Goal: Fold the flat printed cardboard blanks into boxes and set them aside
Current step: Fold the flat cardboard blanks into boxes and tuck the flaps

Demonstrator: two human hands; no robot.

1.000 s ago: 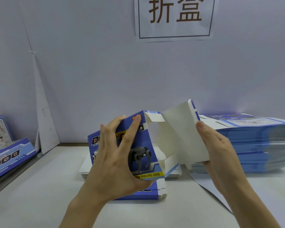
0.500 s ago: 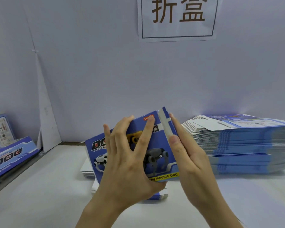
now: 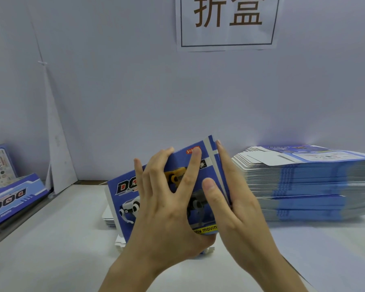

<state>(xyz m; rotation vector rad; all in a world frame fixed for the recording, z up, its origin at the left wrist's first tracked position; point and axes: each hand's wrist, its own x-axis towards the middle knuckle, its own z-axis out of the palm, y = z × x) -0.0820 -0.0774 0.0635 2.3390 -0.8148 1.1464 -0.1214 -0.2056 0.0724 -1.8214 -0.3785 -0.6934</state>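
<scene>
A blue printed box [image 3: 124, 190] with a robot-dog picture stands tilted in front of me above the white table [image 3: 51, 249]. My left hand [image 3: 167, 211] spreads its fingers over the printed front, and its thumb curls under the lower edge. My right hand [image 3: 240, 218] lies with straight fingers along the box's right side, pressing the white-edged side flap against it, with the thumb resting on the front. A tall stack of flat blue blanks [image 3: 303, 186] sits to the right.
A few flat white pieces [image 3: 108, 216] lie under and behind the box. Finished blue boxes [image 3: 13, 197] rest at the far left edge. A white paper sheet [image 3: 57, 154] leans in the left corner, and a paper sign [image 3: 228, 22] hangs on the wall.
The wide white flap that my right hand held open has been folded shut against the box's right side. My right thumb has come onto the front. My left hand kept its hold.
</scene>
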